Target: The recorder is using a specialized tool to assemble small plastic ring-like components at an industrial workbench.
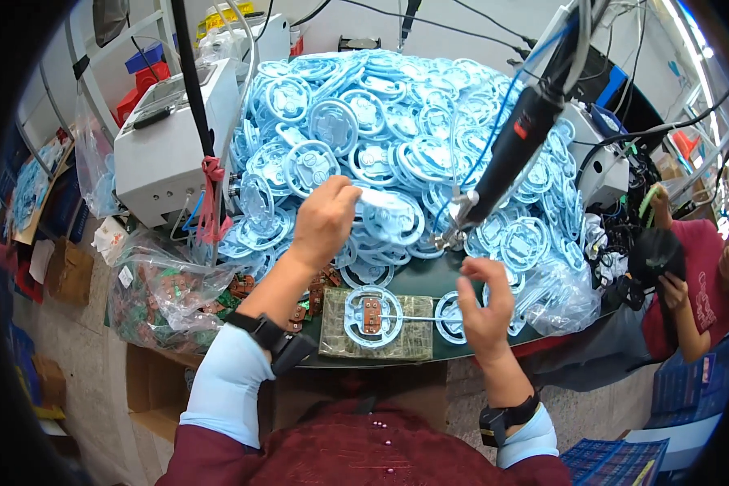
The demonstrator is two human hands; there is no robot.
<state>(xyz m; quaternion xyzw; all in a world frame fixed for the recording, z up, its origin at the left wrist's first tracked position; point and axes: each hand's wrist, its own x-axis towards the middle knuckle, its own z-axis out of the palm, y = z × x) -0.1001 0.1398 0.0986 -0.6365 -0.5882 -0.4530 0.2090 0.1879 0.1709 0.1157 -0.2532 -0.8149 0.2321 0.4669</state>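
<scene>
My left hand (328, 220) is closed, its fingers pinching the edge of a motion-smeared light-blue plastic wheel-shaped part (393, 212) in front of the heap. My right hand (486, 306) is raised by the table's front edge, thumb and fingers apart and nothing visible between them. Beside it is a ring-shaped end (448, 317) of a light-blue part. Between my hands, a taped block (417, 338) carries another wheel-shaped part (351, 322) with a brown circuit board (372, 316) in its middle. Above my right hand hangs a black power screwdriver (520, 134), its tip pointing down-left.
A big heap of light-blue parts (332, 125) covers the table's back. Clear bags of brown-green boards (166, 296) and light-blue pieces (563, 300) lie at the left and right. A grey machine (178, 134) stands left. At right, a person in red (705, 283) holds something black.
</scene>
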